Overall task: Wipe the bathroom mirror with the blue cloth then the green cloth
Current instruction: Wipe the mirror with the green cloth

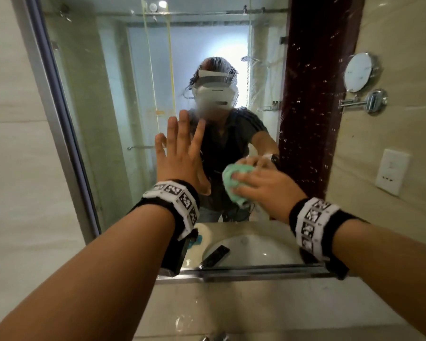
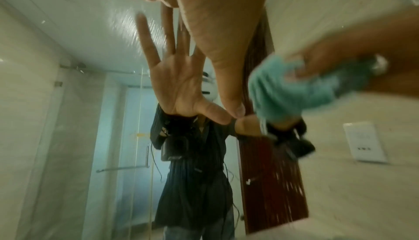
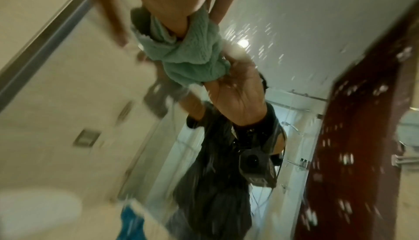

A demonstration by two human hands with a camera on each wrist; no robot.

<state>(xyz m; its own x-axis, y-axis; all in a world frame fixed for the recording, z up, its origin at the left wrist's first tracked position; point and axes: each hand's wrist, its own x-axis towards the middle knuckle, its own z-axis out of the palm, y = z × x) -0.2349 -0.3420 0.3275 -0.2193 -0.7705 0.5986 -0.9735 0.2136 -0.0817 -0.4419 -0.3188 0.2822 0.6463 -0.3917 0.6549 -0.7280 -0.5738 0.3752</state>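
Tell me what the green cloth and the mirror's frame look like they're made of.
Green cloth: soft ribbed fabric, likely microfibre or terry; it bunches under the right hand. Frame: looks like brushed metal, grey with a dull sheen.

Green cloth (image 1: 234, 182) bunched against streaky mirror (image 1: 123, 77), blue cloth (image 3: 132, 220) on counter

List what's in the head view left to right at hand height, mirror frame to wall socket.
mirror frame → left hand, flat on the glass → green cloth → right hand, pressing the cloth to the mirror → dark red door reflection → wall socket
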